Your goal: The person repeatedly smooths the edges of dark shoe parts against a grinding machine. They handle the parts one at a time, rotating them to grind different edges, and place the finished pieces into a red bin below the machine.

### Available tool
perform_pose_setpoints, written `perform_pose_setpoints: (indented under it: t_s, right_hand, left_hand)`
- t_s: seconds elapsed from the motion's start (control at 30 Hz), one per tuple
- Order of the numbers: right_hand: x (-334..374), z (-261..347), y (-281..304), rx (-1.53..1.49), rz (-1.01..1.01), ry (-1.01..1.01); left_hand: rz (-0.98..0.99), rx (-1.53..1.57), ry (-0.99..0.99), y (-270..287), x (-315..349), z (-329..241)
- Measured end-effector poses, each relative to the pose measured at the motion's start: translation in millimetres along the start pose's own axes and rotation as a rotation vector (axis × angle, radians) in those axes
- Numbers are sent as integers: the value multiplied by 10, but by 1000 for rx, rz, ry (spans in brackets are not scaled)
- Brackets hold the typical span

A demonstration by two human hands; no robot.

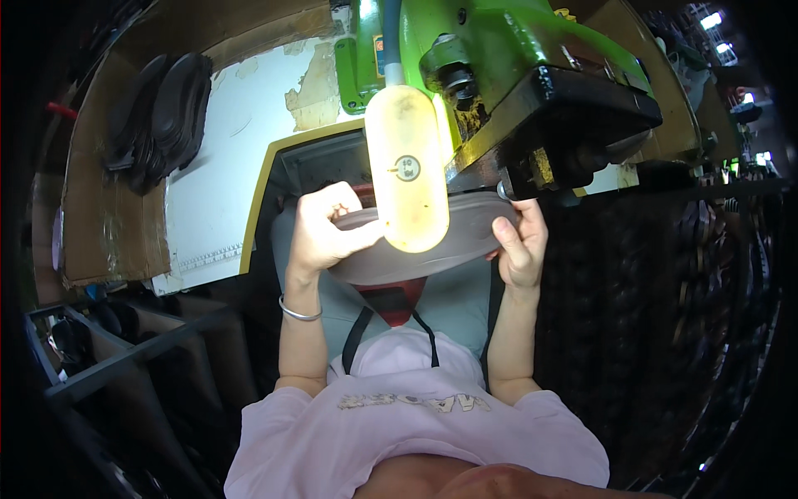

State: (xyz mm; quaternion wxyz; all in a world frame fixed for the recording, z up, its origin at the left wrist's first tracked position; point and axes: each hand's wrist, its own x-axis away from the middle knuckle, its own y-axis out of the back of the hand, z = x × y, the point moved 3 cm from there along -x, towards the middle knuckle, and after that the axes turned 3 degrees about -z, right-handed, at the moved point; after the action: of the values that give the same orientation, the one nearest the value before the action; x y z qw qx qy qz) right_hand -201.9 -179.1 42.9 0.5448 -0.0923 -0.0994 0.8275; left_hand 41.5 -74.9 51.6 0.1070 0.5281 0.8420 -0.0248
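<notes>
Both my hands hold a dark grey-brown shoe sole (470, 237), stretched crosswise in front of me. My left hand (322, 229) grips its left end, thumb along the near face and fingers curled above. At the other end, my right hand (522, 248) pinches the edge, with the thumb in front and the fingertips partly hidden. The sole's upper right edge is close to a small metal wheel-like part (504, 185) under the green machine (519, 37); whether they touch I cannot tell. A bright oval lamp (407, 191) hides the sole's middle.
On the left, stacked dark soles (179, 104) lie in a cardboard box (91, 204) beside a white tabletop (220, 195) with a yellow edge. The machine's black head (573, 116) overhangs on the right. A metal rack (125, 362) stands lower left; dark racked items line the right.
</notes>
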Motion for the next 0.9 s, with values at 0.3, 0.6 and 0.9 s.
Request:
perform_pose_setpoints:
  t_s: [0.3, 0.6, 0.9]
  right_hand:
    - [-149, 90, 338, -6, -149, 20]
    - [58, -126, -402, -52, 21, -132]
    - [107, -285, -522, 0, 77, 106]
  left_hand:
    - [137, -199, -200, -262, -154, -22]
    - [-95, 114, 121, 399, 135, 148]
    - [-206, -279, -186, 591, 616, -147]
